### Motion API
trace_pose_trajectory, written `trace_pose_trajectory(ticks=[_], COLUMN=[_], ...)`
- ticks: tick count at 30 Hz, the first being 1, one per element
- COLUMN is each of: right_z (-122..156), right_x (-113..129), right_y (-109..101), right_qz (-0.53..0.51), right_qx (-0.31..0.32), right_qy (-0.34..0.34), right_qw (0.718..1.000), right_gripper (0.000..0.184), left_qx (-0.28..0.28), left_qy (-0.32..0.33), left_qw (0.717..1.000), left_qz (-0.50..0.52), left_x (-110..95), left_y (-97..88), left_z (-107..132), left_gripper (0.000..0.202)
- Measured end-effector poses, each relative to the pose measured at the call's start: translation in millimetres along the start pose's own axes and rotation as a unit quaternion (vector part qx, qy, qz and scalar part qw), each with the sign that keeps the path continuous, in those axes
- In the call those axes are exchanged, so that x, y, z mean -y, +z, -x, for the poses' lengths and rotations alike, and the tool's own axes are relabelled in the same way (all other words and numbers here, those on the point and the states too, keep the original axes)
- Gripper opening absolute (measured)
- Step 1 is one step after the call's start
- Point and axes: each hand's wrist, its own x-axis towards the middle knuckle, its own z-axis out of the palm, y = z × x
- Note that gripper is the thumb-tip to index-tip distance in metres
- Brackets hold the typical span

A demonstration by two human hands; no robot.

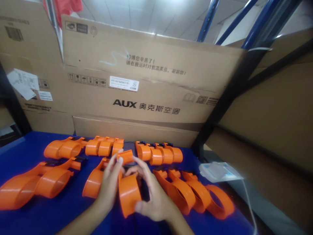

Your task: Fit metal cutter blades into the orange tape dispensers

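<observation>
Left hand point(110, 184) fingers pinching small orange roller point(126, 156), right hand point(154, 195) fingers gripping orange dispenser body point(129, 194), over blue table point(24, 147)

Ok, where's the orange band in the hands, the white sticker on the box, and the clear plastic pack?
orange band point(129, 194): head view, its broad face.
white sticker point(124, 84): head view, its centre.
clear plastic pack point(216, 171): head view, its top.

Left hand point(110, 184), right hand point(155, 197) seen bare; forearms point(80, 222) shown uncovered from 6 o'clock; nails trimmed short.
</observation>
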Motion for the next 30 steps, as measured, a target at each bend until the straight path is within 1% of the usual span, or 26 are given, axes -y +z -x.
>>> trace_pose_trajectory(ticks=[1,3,4,6,7,8,9,11,12,14,16,18,19,21,23,24,25,26,28,30], right_z=[0,1,2,3,3,4,4,4,4,5,6,7,8,10,10,10,9,9,8,7], right_x=[0,-3,-5,-10,-13,-14,-15,-13,-12,-9,-10,-15,-19,-26,-31,-32,-32,-31,-28,-25], right_y=[1,4,4,4,4,2,1,-3,-4,-7,-9,-9,-9,-7,-6,-6,-6,-6,-6,-6], right_qz=[0.014,0.048,0.061,0.077,0.085,0.093,0.100,0.108,0.107,0.099,0.091,0.089,0.086,0.071,0.061,0.064,0.072,0.082,0.102,0.116], right_qx=[0.004,-0.015,-0.039,-0.101,-0.130,-0.153,-0.168,-0.175,-0.171,-0.154,-0.134,-0.129,-0.137,-0.175,-0.219,-0.232,-0.237,-0.234,-0.214,-0.195], right_qy=[-0.007,-0.007,-0.007,-0.010,-0.013,-0.017,-0.020,-0.027,-0.031,-0.043,-0.059,-0.069,-0.070,-0.066,-0.065,-0.065,-0.066,-0.066,-0.067,-0.070], right_qw=[1.000,0.999,0.997,0.992,0.988,0.984,0.981,0.978,0.979,0.982,0.985,0.985,0.984,0.980,0.972,0.969,0.967,0.967,0.969,0.971], right_gripper=[0.099,0.095,0.089,0.078,0.073,0.069,0.067,0.067,0.069,0.074,0.079,0.082,0.082,0.080,0.075,0.071,0.068,0.064,0.058,0.053], left_qx=[-0.012,-0.015,0.000,0.067,0.111,0.152,0.184,0.224,0.233,0.245,0.258,0.267,0.269,0.258,0.245,0.236,0.224,0.218,0.233,0.252], left_qy=[0.010,0.033,0.051,0.098,0.130,0.167,0.206,0.272,0.296,0.322,0.333,0.339,0.342,0.347,0.347,0.350,0.351,0.334,0.292,0.264], left_qw=[1.000,0.998,0.997,0.988,0.977,0.959,0.935,0.883,0.863,0.840,0.829,0.821,0.817,0.813,0.802,0.791,0.777,0.759,0.711,0.670], left_qz=[-0.020,-0.052,-0.063,-0.096,-0.128,-0.171,-0.222,-0.310,-0.337,-0.360,-0.368,-0.374,-0.379,-0.391,-0.420,-0.443,-0.473,-0.514,-0.596,-0.646], left_x=[2,4,5,4,3,1,-2,-7,-10,-17,-26,-39,-47,-66,-90,-103,-116,-129,-152,-168], left_y=[1.8,3.6,3.4,1.0,-0.7,-2.4,-3.6,-4.2,-3.5,-1.4,-1.0,-5.3,-9.9,-24.5,-45.1,-56.8,-69.0,-81.1,-103.6,-121.7], left_z=[0,2,3,8,11,15,18,23,25,27,29,30,30,29,25,21,17,12,0,-11], left_gripper=[0.055,0.061,0.063,0.067,0.071,0.078,0.087,0.101,0.102,0.095,0.085,0.079,0.079,0.078,0.075,0.074,0.074,0.074,0.070,0.069])
